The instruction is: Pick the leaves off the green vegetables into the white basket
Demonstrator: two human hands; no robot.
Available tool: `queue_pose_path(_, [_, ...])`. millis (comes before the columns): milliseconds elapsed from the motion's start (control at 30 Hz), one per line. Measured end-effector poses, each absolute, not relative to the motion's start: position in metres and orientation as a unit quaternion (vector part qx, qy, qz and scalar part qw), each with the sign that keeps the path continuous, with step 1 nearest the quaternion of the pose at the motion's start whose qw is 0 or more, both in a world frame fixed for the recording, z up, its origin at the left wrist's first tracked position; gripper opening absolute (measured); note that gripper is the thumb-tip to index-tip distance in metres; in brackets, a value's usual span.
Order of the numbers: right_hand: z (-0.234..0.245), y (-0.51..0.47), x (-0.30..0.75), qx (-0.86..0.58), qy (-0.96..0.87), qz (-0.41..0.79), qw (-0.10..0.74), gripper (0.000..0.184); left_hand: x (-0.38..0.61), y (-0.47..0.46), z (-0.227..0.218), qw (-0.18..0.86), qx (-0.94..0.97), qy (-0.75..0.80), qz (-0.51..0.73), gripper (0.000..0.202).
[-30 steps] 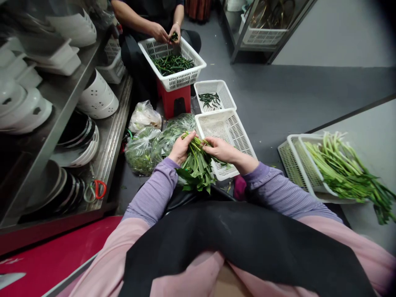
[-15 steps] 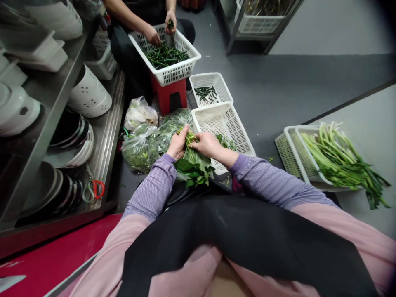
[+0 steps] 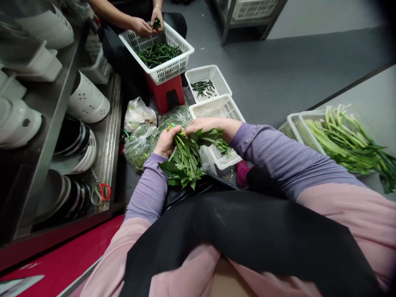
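Note:
My left hand [image 3: 166, 141] is closed round the stem end of a bunch of leafy greens [image 3: 185, 159], whose leaves hang down toward my lap. My right hand [image 3: 204, 125] is closed on some leaves pulled from the top of the bunch. Both hands hover beside a white perforated basket [image 3: 213, 108] on the floor, which holds a few picked leaves [image 3: 223, 145]. Plastic bags of more greens [image 3: 139, 144] lie just to the left of my hands.
Another person's hands [image 3: 145, 25] work over a white basket of green chillies [image 3: 157, 53] on a red stool [image 3: 165, 95]. A small basket of chillies [image 3: 204, 82] sits behind mine. Long green stalks [image 3: 349, 142] fill baskets at right. Steel shelves with stacked bowls [image 3: 62, 136] stand at left.
My right hand has drawn leaves away from the bunch toward the right. The view has tilted down and turned, so everything shifted up in the picture.

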State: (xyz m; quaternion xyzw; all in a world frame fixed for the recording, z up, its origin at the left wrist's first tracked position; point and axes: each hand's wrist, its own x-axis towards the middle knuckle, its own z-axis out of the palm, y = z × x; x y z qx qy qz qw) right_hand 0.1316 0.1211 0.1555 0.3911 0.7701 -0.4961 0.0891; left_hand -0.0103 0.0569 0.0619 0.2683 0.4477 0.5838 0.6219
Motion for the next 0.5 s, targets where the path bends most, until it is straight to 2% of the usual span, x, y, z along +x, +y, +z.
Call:
queue_pose_path(167, [0.142,0.1,0.124,0.417,0.764,-0.491,-0.027,0.024,-0.007,0.059,0.06,0.575,0.261,0.442,0.637,0.023])
queue_pose_path(300, [0.12,0.093,0.122,0.495,0.579,-0.62,-0.189,0.02,-0.002,0.056,0.066,0.538,0.269,0.438,0.668,0.023])
queue_pose_path(400, [0.107,0.11,0.142,0.54,0.464,-0.63,-0.309,0.018,-0.003,0.051,0.073,0.531,0.271,0.438,0.673,0.023])
queue_pose_path(500, [0.102,0.125,0.175,0.52,0.505,-0.598,-0.34,0.017,-0.007,0.048,0.079,0.554,0.239,0.444,0.662,0.026])
